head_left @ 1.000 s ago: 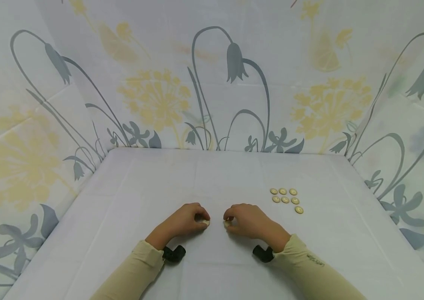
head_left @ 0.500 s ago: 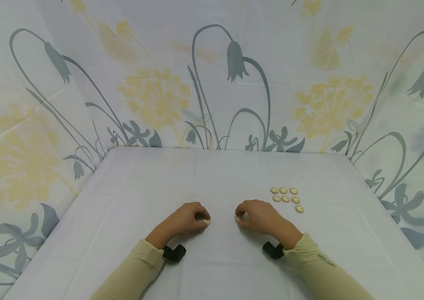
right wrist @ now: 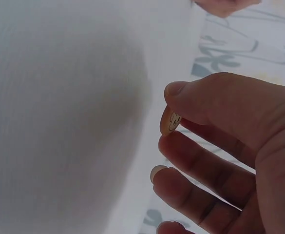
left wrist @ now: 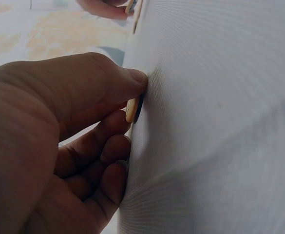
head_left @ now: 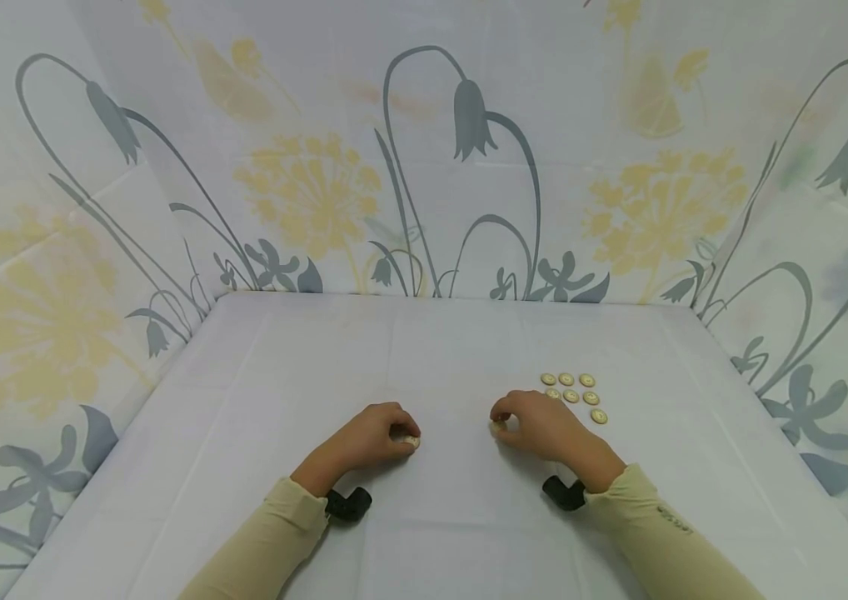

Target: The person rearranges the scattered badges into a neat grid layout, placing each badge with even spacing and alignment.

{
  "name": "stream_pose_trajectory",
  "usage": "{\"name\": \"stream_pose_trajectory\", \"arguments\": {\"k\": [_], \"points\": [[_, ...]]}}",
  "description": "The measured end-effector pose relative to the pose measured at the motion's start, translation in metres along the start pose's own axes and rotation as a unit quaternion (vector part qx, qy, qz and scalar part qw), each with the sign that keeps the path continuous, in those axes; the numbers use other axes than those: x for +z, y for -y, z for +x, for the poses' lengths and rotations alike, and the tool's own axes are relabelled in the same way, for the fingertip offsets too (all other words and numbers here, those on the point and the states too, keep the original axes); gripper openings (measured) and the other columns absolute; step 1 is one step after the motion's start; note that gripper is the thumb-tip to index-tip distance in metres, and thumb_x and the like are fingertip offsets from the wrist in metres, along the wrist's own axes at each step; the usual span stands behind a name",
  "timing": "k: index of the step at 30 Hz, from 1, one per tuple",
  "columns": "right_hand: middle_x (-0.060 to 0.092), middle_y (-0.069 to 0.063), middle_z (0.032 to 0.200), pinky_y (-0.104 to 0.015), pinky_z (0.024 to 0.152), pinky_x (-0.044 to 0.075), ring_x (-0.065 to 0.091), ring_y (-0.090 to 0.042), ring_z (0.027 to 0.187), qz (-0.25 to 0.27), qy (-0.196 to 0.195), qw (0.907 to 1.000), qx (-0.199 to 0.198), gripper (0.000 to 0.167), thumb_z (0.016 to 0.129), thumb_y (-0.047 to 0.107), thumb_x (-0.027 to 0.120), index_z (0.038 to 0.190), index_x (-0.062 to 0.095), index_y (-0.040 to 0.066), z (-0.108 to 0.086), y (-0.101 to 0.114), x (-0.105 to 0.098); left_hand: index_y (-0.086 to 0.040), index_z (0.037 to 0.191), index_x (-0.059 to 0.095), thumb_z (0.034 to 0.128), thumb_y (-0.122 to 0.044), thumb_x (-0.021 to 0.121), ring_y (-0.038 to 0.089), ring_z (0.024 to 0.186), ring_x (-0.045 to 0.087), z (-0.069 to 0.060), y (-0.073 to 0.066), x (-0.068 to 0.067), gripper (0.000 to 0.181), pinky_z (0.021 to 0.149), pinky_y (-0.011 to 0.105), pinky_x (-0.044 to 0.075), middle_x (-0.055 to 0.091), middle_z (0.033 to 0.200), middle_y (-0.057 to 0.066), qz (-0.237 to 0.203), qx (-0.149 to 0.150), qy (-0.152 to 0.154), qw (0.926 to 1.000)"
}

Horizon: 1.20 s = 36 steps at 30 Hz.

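My left hand [head_left: 367,437] stays low over the white cloth left of the middle. Its thumb and fingers pinch a small round wooden disc [left wrist: 131,110], which stands on edge at the cloth in the left wrist view. To the right, my right hand [head_left: 547,427] holds a second wooden disc [right wrist: 169,121] between thumb and index finger; dark drawn lines show on its face. In the right wrist view this disc appears lifted off the cloth. Just beyond the right hand lie several like discs [head_left: 570,396], loosely in rows, one partly covered by the hand.
White cloth [head_left: 304,350] covers the table. Flower-patterned curtains [head_left: 424,167] rise along the back and both sides. A black wrist camera [head_left: 349,505] sits at the left cuff, and another black camera [head_left: 563,493] at the right cuff.
My right hand has moved right and slightly away from me with its disc, nearing the group of discs. The left hand and its disc have kept their place.
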State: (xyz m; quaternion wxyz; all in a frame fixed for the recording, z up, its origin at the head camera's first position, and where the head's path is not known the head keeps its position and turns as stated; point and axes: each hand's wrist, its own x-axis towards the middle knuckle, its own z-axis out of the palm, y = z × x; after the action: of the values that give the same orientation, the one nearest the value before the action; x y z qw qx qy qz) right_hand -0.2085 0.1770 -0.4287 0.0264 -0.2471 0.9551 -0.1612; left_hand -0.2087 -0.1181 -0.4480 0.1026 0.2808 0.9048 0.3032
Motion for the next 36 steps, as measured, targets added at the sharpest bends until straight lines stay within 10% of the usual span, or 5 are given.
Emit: {"name": "stream_pose_trajectory", "arguments": {"k": [36], "points": [[0.071,0.002,0.097,-0.04,0.073,0.052,0.065,-0.019,0.089,-0.021,-0.016,0.9978,0.06,0.012,0.085,0.019,0.07,0.097,0.072,0.015,-0.027,-0.054,-0.024,-0.015,0.099,0.074,0.0855,-0.019,0.072,0.006,0.083,0.054,0.002,0.0,0.001,0.015,0.078,0.026,0.046,0.062,0.09,-0.008,0.015,0.001,0.0,0.9999]]}}
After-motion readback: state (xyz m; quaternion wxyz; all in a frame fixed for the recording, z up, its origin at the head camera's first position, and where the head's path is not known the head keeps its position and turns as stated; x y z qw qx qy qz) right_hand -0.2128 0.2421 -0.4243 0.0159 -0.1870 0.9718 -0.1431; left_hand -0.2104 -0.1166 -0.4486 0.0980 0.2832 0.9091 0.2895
